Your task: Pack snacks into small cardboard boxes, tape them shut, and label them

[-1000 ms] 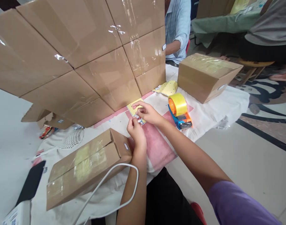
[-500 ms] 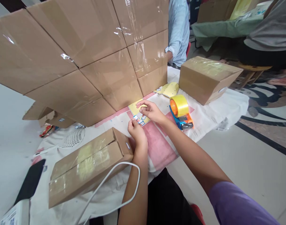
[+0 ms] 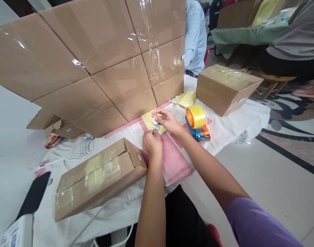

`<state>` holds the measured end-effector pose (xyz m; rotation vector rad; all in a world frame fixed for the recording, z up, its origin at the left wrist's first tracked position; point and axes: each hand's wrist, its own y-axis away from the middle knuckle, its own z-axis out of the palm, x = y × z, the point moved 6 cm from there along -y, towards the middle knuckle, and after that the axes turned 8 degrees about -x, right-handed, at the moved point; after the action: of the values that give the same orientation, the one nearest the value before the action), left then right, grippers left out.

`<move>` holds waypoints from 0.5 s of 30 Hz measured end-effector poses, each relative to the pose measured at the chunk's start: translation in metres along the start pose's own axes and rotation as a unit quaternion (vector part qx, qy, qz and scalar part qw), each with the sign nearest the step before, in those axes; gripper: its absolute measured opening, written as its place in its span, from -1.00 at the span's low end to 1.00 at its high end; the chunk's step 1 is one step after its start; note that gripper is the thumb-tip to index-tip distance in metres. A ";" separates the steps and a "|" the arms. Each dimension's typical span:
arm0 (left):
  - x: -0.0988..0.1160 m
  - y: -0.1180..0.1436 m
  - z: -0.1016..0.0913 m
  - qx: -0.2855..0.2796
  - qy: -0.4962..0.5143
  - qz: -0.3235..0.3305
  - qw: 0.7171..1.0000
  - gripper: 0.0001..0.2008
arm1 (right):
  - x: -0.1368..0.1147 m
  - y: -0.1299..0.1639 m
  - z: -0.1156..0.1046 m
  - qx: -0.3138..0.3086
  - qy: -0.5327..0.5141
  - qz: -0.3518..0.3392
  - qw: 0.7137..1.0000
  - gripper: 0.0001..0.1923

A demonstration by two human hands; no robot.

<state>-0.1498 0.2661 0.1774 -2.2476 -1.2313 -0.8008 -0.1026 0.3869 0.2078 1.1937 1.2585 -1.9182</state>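
Note:
My left hand (image 3: pixel 152 141) is closed in a pinch at the near edge of a yellow dotted sheet (image 3: pixel 147 118); whatever is between its fingertips is too small to make out. Just beyond it, my right hand (image 3: pixel 167 122) pinches a small white label (image 3: pixel 154 122) between thumb and fingers, above the same sheet. A blue-edged sticker (image 3: pixel 157 127) shows between the two hands. To the left of my left forearm lies a taped carton (image 3: pixel 95 175). A yellow tape roll (image 3: pixel 197 116) on a blue and orange dispenser (image 3: pixel 201 133) stands right of my right hand.
A wall of stacked cartons (image 3: pixel 115 75) rises behind the sheet. Another carton (image 3: pixel 223 89) stands at the right, near a curled yellow sheet (image 3: pixel 185 98). A white perforated paddle (image 3: pixel 81 149) lies at left. A co-worker's blue sleeve (image 3: pixel 195 37) shows behind the stack.
My left hand has turned and shifted slightly right. The white label now shows at my right fingertips. The white cable over my left forearm has dropped lower, and the co-worker's hand is out of sight.

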 end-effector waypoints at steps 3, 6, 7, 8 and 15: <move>-0.003 -0.001 -0.003 0.015 -0.062 -0.011 0.998 -0.73 | 0.003 -0.001 -0.001 0.009 0.001 0.003 1.000 -0.75; -0.008 -0.004 -0.005 0.027 -0.095 -0.021 0.995 -0.75 | 0.002 -0.001 -0.001 0.006 -0.006 -0.001 1.000 -0.73; -0.010 -0.004 -0.006 0.031 -0.101 -0.025 0.994 -0.76 | 0.001 -0.001 0.000 0.004 -0.009 -0.002 1.000 -0.73; -0.011 -0.005 -0.006 0.034 -0.105 -0.031 0.993 -0.76 | 0.000 0.000 0.000 0.004 -0.011 -0.002 1.000 -0.73; -0.018 -0.012 -0.006 0.028 -0.084 -0.048 0.995 -0.70 | 0.000 0.001 -0.001 0.014 0.003 0.004 1.000 -0.74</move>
<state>-0.1695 0.2572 0.1712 -2.2633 -1.4310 -0.6133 -0.1012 0.3875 0.2068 1.2171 1.2319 -1.9342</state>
